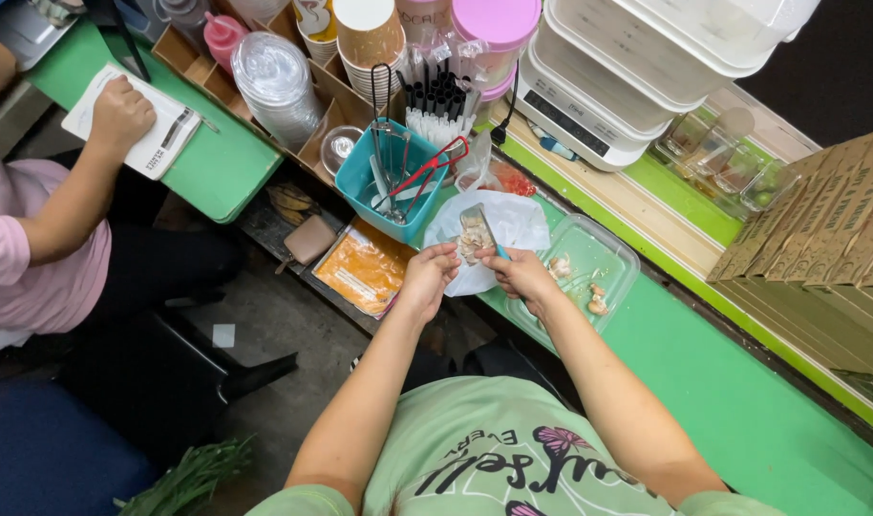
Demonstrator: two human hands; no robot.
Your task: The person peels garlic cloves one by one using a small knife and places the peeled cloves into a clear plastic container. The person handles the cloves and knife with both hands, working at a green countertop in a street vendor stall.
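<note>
Green surface [704, 382] is pretty crowded: your left hand [427, 272] pinches a garlic clove [473, 241] over the white bag [513, 222] while your right hand [522, 272] grips the knife [482, 229]. Looks like early days, only a few peeled cloves [594, 298] sit in the clear tray [620, 250] beside you.

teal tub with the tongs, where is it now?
Head view, centre-left: the teal tub sits on the counter edge, just above the left hand, beside the white plastic bag.
</note>
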